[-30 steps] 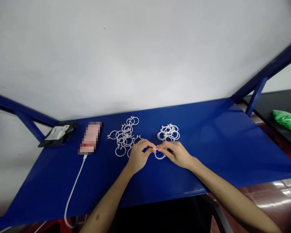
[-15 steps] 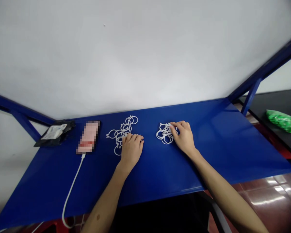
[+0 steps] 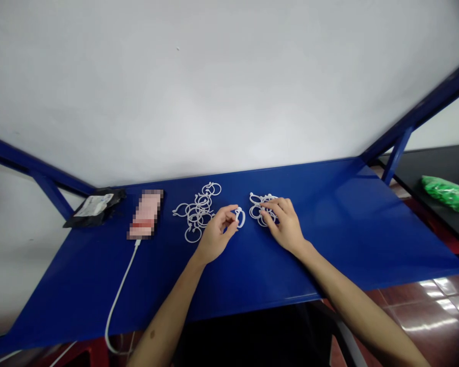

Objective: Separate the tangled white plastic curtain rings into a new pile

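white ring (image 3: 244, 219), one: pinched in your left grip (image 3: 216, 235), tilted on edge, left of the ring pile (image 3: 255, 212). your right grip (image 3: 286, 227) covers that pile's right side; whether grasping, cannot be told.

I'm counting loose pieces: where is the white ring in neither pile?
In the head view, the white ring is just below centre, pinched by the left hand, between the left ring pile and the right ring pile.
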`<state>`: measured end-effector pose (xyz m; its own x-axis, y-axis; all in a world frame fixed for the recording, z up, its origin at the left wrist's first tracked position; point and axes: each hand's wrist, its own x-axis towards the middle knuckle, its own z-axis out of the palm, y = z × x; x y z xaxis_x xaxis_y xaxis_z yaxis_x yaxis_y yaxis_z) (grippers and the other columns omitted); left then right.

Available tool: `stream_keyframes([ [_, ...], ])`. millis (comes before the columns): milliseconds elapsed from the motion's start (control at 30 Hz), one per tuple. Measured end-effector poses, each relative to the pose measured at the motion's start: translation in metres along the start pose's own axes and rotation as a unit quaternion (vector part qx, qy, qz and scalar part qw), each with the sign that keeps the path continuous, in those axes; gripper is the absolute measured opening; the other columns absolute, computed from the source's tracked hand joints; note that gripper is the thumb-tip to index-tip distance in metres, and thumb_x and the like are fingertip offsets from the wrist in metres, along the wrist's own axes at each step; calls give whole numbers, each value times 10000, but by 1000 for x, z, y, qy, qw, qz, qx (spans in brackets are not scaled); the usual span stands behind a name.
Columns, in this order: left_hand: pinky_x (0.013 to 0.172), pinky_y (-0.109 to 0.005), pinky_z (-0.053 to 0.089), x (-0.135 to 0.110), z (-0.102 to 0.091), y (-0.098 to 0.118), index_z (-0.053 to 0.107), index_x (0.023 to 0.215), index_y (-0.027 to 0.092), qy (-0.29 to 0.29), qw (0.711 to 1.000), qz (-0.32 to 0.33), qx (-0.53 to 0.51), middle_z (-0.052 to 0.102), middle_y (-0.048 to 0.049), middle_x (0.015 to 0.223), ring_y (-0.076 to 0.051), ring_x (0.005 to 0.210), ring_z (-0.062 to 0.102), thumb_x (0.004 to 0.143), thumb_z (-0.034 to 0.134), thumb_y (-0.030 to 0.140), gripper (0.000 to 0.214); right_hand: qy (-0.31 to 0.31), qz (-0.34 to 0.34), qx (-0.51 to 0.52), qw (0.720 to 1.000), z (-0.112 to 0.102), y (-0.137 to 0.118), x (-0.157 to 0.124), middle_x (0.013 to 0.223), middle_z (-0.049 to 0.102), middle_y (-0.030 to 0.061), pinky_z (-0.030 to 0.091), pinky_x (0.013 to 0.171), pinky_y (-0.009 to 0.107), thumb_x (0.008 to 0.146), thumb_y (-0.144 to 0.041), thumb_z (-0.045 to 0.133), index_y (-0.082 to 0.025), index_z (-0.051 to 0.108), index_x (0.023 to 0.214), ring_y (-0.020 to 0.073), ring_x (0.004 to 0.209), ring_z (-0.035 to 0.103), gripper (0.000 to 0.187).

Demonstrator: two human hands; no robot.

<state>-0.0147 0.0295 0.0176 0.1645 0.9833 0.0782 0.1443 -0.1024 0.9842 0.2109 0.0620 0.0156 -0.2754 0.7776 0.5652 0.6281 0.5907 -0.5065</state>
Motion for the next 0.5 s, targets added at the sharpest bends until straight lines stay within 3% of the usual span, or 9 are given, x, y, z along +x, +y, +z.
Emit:
stream_keyframes([
  [133, 834, -329, 578, -2, 6, 3, 527, 1337, 231, -48, 995, -13, -83, 605, -9, 909, -135, 826, 646, 917, 607, 280, 430, -63, -19, 89, 994, 5, -11, -5, 1086, 703, 84, 524, 890, 424, 990, -298, 567, -232, 638, 1201, 235, 1012, 633, 231],
  [333, 826, -310, 549, -4, 9, 2, 527, 1238, 223, -87, 986, -10, -144, 653, -23, 916, -145, 841, 660, 901, 643, 269, 359, -104, 94, 188, 972, 10, -21, -8, 944, 730, 42, 529, 692, 299, 980, -310, 570, -217, 648, 1094, 158, 757, 669, 166],
  [500, 870, -297, 522, -5, 10, -1, 531, 1148, 218, -87, 985, -38, -144, 657, -15, 921, -143, 887, 662, 914, 640, 273, 263, -140, 134, 254, 948, 10, -25, -6, 798, 703, 7, 495, 668, 264, 987, -327, 552, -208, 641, 1021, 138, 693, 646, 153],
])
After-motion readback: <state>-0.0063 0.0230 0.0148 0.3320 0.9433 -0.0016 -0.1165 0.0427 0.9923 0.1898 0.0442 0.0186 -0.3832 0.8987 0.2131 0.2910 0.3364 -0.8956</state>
